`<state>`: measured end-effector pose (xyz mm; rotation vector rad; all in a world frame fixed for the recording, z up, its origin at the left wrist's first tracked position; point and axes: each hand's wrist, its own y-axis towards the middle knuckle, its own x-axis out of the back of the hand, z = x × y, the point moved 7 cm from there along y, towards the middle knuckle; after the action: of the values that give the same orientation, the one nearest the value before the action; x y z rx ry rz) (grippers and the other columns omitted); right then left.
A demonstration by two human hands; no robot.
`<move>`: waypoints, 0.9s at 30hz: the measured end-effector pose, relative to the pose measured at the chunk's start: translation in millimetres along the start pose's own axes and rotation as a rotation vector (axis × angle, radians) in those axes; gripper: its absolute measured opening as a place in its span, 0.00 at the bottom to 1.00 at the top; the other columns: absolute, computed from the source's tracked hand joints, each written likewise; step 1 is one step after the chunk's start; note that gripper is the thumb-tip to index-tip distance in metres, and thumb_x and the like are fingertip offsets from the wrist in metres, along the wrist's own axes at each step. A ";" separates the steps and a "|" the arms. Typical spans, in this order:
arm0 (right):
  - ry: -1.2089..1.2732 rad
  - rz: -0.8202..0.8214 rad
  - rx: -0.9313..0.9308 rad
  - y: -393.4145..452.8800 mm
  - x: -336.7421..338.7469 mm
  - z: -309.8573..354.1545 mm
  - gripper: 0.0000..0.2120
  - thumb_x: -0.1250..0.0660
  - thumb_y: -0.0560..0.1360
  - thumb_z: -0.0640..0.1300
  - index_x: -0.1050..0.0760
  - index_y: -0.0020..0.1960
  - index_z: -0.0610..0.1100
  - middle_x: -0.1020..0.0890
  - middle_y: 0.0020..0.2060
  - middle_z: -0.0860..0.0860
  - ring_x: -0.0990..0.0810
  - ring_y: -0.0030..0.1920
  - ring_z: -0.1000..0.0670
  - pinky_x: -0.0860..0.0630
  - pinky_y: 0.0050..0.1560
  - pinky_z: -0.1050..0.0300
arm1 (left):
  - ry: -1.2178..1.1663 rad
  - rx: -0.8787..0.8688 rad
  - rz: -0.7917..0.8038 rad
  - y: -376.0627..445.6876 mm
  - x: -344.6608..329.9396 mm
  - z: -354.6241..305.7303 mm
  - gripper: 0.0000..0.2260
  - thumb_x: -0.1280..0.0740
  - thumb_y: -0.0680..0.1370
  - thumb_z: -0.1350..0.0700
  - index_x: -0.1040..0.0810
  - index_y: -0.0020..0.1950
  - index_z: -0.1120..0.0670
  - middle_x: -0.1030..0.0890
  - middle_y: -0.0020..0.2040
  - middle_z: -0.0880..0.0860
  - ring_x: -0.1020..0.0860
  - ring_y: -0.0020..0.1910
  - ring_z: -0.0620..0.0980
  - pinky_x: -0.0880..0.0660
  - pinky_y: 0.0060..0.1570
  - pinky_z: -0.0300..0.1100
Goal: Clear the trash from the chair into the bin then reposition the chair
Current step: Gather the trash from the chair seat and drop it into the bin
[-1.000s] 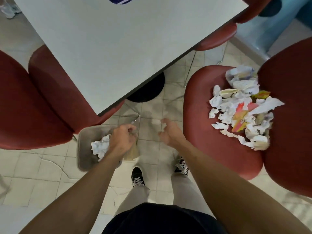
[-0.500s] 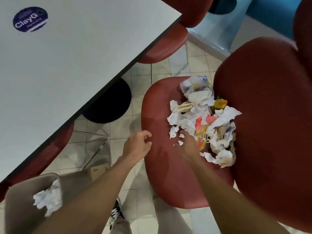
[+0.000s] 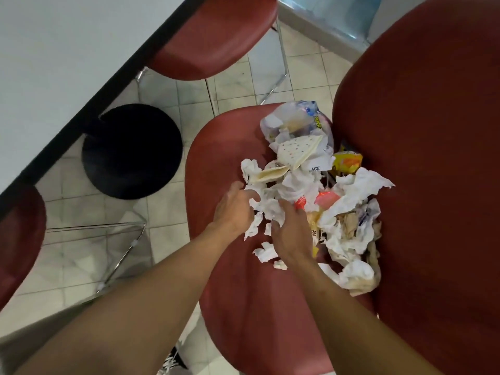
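Seat: red moulded plastic chair (image 3: 243, 307), heaped crumpled white paper trash (image 3: 305, 185).
Left hand (image 3: 234, 209): I see fingers curled, gripping tissue.
Right hand (image 3: 290, 234): curled into pile; grip unclear.

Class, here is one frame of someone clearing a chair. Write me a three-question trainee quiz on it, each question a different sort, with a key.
1. True or false: the trash lies on the chair seat.
2. The table edge is: A) red B) black C) blue.
3. Fill in: the left hand and right hand are both at crumpled white ____.

Key: 1 true; 2 B; 3 paper.
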<state>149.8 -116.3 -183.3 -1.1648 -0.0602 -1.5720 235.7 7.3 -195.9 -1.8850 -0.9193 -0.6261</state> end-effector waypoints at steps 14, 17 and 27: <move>0.159 -0.126 -0.050 -8.3 11.7 2.7 0.13 0.40 0.78 0.39 0.24 0.60 0.46 0.20 0.43 0.51 0.23 0.41 0.52 0.28 0.44 0.58 | -0.105 0.082 -0.054 -0.5 0.5 14.1 0.18 0.39 0.73 0.71 0.18 0.56 0.55 0.20 0.55 0.57 0.21 0.50 0.54 0.24 0.47 0.42; 0.157 -0.159 -0.076 -24.3 22.2 8.8 0.12 0.40 0.78 0.41 0.24 0.60 0.45 0.20 0.43 0.50 0.24 0.40 0.53 0.31 0.43 0.60 | -0.138 0.061 -0.104 -22.2 17.9 14.6 0.17 0.37 0.74 0.70 0.18 0.56 0.56 0.19 0.56 0.57 0.20 0.53 0.55 0.23 0.56 0.46; 0.146 -0.243 -0.045 -97.8 43.9 63.9 0.08 0.38 0.76 0.42 0.23 0.53 0.46 0.18 0.41 0.48 0.20 0.41 0.46 0.22 0.45 0.50 | -0.234 0.096 -0.225 -125.3 76.7 41.4 0.15 0.36 0.74 0.68 0.17 0.55 0.54 0.18 0.55 0.53 0.20 0.51 0.53 0.24 0.56 0.43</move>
<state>119.6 -73.8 -69.9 -1.1060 -0.0725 -1.8780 182.3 107.8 -94.2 -1.8088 -1.3031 -0.4893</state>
